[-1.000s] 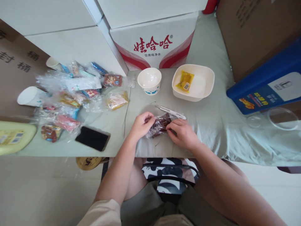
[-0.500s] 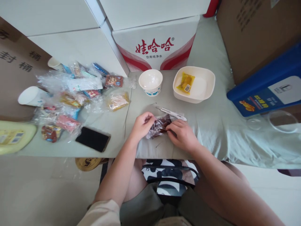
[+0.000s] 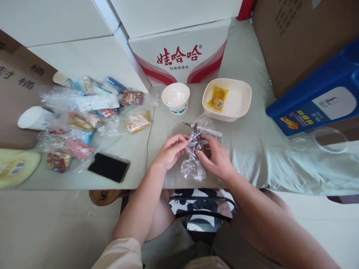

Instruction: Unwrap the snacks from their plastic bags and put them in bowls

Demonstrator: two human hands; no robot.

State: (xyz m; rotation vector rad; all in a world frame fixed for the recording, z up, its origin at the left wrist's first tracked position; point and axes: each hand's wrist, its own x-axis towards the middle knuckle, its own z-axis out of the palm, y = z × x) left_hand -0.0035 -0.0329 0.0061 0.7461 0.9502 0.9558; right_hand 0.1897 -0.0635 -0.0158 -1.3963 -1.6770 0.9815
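Note:
A clear plastic bag with dark red-brown snacks inside (image 3: 193,151) stands on end between my two hands near the table's front edge. My left hand (image 3: 169,151) pinches its left side, fingers closed. My right hand (image 3: 215,158) grips its right side, fingers curled round it. Just behind the bag lies a pair of metal tweezers (image 3: 209,130). Further back stand a round white bowl (image 3: 176,98) and a square cream dish (image 3: 237,110) holding one yellow packet (image 3: 216,98).
A pile of wrapped snacks in clear bags (image 3: 84,112) covers the left of the table, with a black phone (image 3: 109,167) in front and a paper cup (image 3: 32,117) at far left. A white carton with red print (image 3: 179,56) stands behind. A blue box (image 3: 314,101) is at right.
Both hands have lifted the bag from lying flat on the table and turned it upright, its loose plastic end now hanging toward me. The camera view shifted slightly.

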